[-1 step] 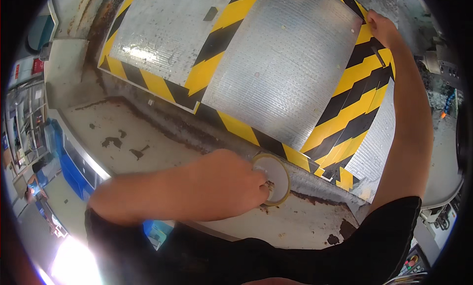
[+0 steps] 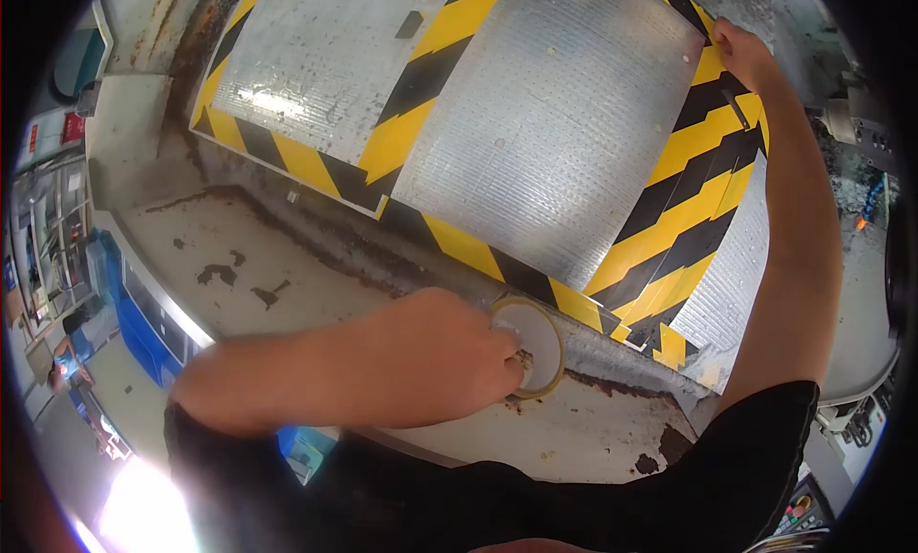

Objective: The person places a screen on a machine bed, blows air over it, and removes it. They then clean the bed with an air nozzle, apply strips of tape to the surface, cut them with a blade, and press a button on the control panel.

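My left hand (image 2: 440,362) is closed around one side of a roll of tape (image 2: 545,347). The roll has a pale inner ring and a yellowish rim, and it hangs just off the near edge of a silvery panel (image 2: 545,122). Far to the right, my right hand (image 2: 742,54) reaches to the panel's upper right edge. Its fingers are curled against the black-and-yellow striped tape (image 2: 712,122) there. What lies under the fingertips is hidden. Striped strips also border the panel's near side and divide it from a second silvery panel (image 2: 306,65) at the left.
A pale ledge (image 2: 239,256) with peeling paint and rust runs along the near side. A small dark handle-like piece (image 2: 734,109) lies by my right wrist. Blue-and-white equipment (image 2: 143,314) stands at the left, and a person (image 2: 72,352) is farther off. Machine parts (image 2: 861,137) line the right.
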`<state>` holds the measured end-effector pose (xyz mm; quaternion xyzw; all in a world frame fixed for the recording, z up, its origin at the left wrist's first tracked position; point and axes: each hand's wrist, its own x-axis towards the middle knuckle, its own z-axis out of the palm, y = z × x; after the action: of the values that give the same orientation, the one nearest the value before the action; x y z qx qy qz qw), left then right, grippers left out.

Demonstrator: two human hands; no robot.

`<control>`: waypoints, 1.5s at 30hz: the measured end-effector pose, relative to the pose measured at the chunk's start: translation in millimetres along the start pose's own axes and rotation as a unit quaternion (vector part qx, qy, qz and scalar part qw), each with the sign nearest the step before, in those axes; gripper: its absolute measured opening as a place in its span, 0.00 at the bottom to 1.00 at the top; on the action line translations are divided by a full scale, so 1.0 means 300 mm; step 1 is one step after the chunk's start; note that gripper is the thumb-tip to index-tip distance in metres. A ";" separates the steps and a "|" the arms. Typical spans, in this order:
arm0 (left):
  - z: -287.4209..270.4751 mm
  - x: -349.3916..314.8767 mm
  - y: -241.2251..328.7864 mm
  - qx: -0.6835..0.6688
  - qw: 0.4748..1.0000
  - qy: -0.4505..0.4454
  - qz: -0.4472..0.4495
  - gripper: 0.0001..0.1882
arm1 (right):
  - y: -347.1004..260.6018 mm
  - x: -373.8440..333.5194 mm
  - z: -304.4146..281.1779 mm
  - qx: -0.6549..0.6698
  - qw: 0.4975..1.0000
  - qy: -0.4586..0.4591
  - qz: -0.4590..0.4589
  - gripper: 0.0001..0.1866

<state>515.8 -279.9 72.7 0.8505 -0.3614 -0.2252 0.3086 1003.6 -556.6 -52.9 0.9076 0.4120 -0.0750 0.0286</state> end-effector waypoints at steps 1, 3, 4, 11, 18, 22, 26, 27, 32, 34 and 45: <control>0.001 0.000 0.000 -0.001 1.000 0.000 -0.003 0.04 | -0.006 0.009 0.003 0.002 1.000 0.000 -0.002 0.15; 0.005 0.001 0.002 -0.004 1.000 0.006 -0.008 0.04 | -0.018 0.022 0.010 -0.006 1.000 -0.008 -0.010 0.15; 0.005 0.001 0.000 -0.002 1.000 0.007 -0.007 0.04 | -0.018 0.025 0.014 -0.007 1.000 -0.006 -0.009 0.15; 0.010 0.004 -0.012 -0.004 1.000 0.023 -0.021 0.03 | 0.018 0.013 0.050 0.007 0.998 0.035 0.043 0.15; -0.015 0.004 -0.018 0.005 0.998 0.050 -0.031 0.03 | 0.034 -0.028 0.037 0.007 0.993 0.060 0.101 0.14; -0.027 0.011 -0.004 0.003 0.999 0.017 -0.048 0.04 | 0.003 -0.104 -0.001 0.061 0.985 0.095 0.127 0.20; -0.039 0.013 -0.010 0.026 0.998 0.020 -0.058 0.05 | 0.028 -0.225 -0.081 0.098 0.952 0.214 0.196 0.20; -0.045 0.011 -0.006 0.019 0.998 0.032 -0.056 0.06 | 0.009 -0.251 -0.081 0.147 0.931 0.277 0.186 0.17; -0.147 -0.049 -0.035 0.053 0.988 0.078 -0.124 0.07 | -0.522 -0.645 0.030 0.488 0.868 0.045 0.076 0.06; -0.178 -0.079 -0.052 0.094 0.976 0.111 -0.163 0.08 | -0.840 -0.830 -0.030 0.461 0.885 -0.065 -0.019 0.09; -0.163 -0.082 -0.104 0.140 0.959 0.166 -0.184 0.11 | -1.340 -1.118 -0.009 0.463 0.850 -0.146 -0.206 0.12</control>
<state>544.7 -226.4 89.7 0.9624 -0.1704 -0.0811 0.1951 483.7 -540.9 7.2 0.6886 0.4985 -0.3929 -0.3507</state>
